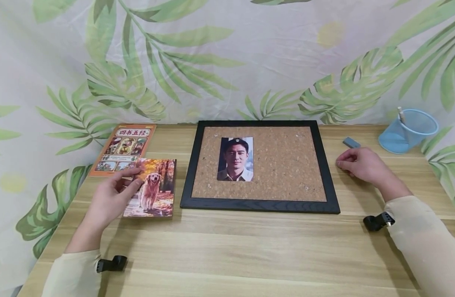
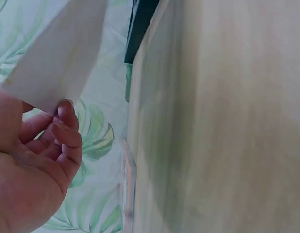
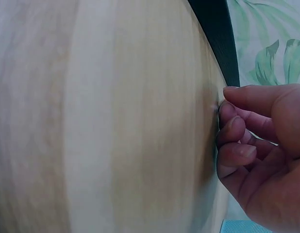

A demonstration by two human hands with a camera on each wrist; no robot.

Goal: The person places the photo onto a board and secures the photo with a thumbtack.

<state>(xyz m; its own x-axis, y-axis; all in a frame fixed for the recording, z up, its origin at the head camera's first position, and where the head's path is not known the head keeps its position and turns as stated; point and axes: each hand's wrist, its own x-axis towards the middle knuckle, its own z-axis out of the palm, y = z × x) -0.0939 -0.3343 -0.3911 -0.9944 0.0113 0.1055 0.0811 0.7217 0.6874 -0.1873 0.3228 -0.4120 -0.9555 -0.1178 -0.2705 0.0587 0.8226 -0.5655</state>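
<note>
Part of the orange-covered book (image 1: 125, 144) is hidden: its lower right corner lies behind the left hand (image 1: 110, 200) and the dog photo (image 1: 154, 200). In the left wrist view the photo shows only its pale back, cut off at the top edge, and just a sliver of the book appears low down. A small gleam sits by the right hand's (image 1: 364, 167) fingertips in the right wrist view, too faint to make out, so whether they pinch anything I cannot tell. The spot at the top of the portrait (image 1: 235, 163) is also too small to identify, as are the clear bits near the corners of the cork board (image 1: 279, 165).

The two hands are well apart, on either side of the board. The left one pinches the dog photo by its left edge, holding it clear of the table (image 1: 249, 251), between the book and the board's black frame. The right one bends in from the other side, fingers curled and thumb tip close to the index fingertip, near the board's right edge and just beside a small blue-grey block (image 1: 351, 142).

Behind that block stands a light blue mesh cup (image 1: 409, 136) with one pale-ended stick (image 1: 401, 115) leaning against its left rim, its lower part blurred by the mesh
</note>
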